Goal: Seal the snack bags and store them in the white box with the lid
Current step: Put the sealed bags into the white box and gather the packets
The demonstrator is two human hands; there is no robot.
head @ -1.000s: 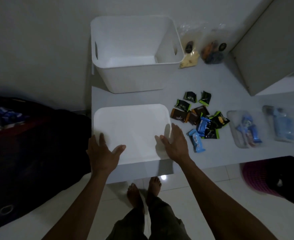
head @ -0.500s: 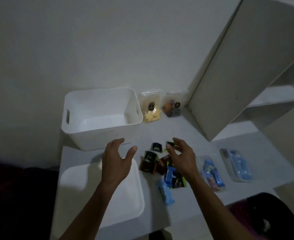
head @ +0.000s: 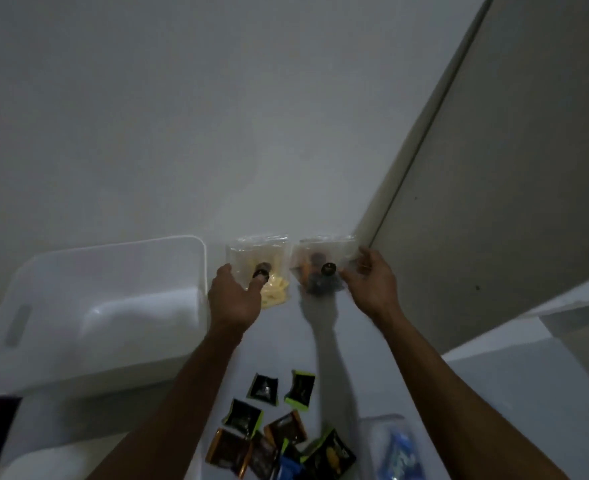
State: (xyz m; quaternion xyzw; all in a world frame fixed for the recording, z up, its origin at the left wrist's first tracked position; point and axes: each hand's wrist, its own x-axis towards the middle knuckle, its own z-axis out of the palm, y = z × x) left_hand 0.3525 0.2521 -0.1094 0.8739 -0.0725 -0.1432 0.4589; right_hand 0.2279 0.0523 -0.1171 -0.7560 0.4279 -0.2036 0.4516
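Observation:
Two clear snack bags stand against the wall behind the table. My left hand (head: 234, 299) pinches the lower left of the bag of yellow snacks (head: 275, 292), thumb on its front. My right hand (head: 369, 282) curls around the right edge of the bag of orange and dark snacks (head: 317, 268); this hand is blurred. The white box (head: 113, 251) stands open and empty to the left of both hands. Its white lid (head: 33, 459) lies flat at the bottom left, partly out of view.
Several small wrapped snacks (head: 272, 438) lie loose on the white table (head: 493, 393) between my forearms. A clear bag of blue packets (head: 397, 448) lies at the bottom right. A tall cabinet panel (head: 511, 168) rises at the right, close to my right hand.
Both hands left the lid and moved forward over the loose snacks to the two clear bags at the wall. The camera has tilted up.

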